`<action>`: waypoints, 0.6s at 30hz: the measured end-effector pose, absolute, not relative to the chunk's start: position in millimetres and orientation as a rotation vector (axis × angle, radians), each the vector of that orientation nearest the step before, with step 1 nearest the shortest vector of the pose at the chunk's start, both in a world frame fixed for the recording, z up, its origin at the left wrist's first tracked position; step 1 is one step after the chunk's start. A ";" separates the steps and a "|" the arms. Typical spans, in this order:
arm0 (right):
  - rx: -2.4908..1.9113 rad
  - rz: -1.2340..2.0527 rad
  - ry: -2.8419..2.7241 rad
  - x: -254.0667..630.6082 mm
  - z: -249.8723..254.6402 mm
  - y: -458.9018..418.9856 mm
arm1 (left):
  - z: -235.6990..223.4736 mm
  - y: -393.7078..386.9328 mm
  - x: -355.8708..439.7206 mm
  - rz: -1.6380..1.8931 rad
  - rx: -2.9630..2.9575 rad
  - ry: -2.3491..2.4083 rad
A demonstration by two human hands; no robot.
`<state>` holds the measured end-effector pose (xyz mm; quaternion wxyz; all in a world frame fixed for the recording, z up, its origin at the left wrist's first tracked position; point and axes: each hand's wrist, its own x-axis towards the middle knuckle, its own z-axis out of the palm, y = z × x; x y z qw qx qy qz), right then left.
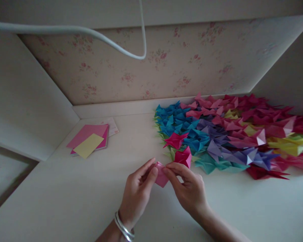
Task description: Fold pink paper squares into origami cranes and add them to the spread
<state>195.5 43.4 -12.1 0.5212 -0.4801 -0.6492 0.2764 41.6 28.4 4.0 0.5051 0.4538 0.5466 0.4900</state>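
Both my hands pinch a small folded pink paper piece (161, 176) just above the white desk (65, 201). My left hand (137, 191), with silver bangles at the wrist, grips its left side between thumb and fingers. My right hand (188, 188) grips its right side with fingertips closed. A finished magenta folded paper figure (183, 157) lies right behind my right fingers.
A large heap of folded paper figures (229, 134) in blue, pink, purple, yellow and red covers the right of the desk. A stack of pink paper sheets (89, 134) with a yellow sheet (88, 145) on top lies at the left. A white cable (103, 38) hangs overhead.
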 end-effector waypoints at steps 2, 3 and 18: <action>-1.107 0.677 -1.616 195.3 -13.7 42.2 | 3.8 29.3 40.3 1.172 1.135 1.343; -1.091 0.685 -1.635 195.3 -14.8 41.7 | 3.4 29.9 39.6 1.178 1.146 1.343; -1.106 0.877 -1.679 196.3 -9.9 44.3 | 0.5 35.0 35.2 1.128 1.033 1.271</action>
